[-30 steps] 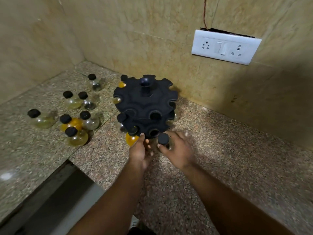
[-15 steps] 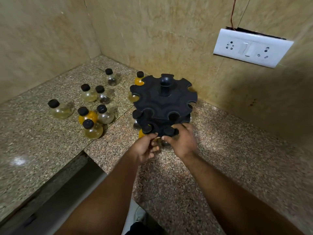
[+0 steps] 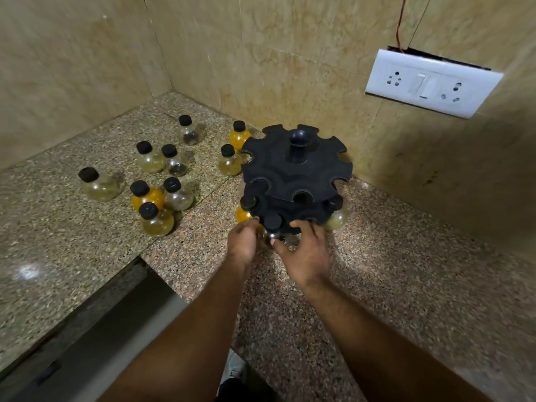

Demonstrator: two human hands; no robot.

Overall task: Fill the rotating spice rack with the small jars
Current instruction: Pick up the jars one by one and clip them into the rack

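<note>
A black two-tier spice rack (image 3: pixel 295 172) stands on the granite counter near the wall corner. In the front slot of its lower tier hangs a small glass jar with a black cap (image 3: pixel 272 221). My right hand (image 3: pixel 306 258) grips this jar from the right, thumb on the glass body. My left hand (image 3: pixel 243 246) holds the lower tier's rim just left of that jar. The lower tier also carries an orange jar (image 3: pixel 241 215) and a yellowish jar (image 3: pixel 336 221). The upper tier's slots are bare.
Several loose black-capped jars stand on the counter to the left, among them a clear one (image 3: pixel 98 185) and a yellow one (image 3: pixel 157 220). Two more (image 3: pixel 239 136) stand behind the rack's left side. A white wall socket (image 3: pixel 429 82) is at upper right. The counter edge (image 3: pixel 139 256) drops off lower left.
My right hand has carried the jar from the counter in front of the rack up into the lower tier's front slot. My left hand has shifted onto the rim beside it.
</note>
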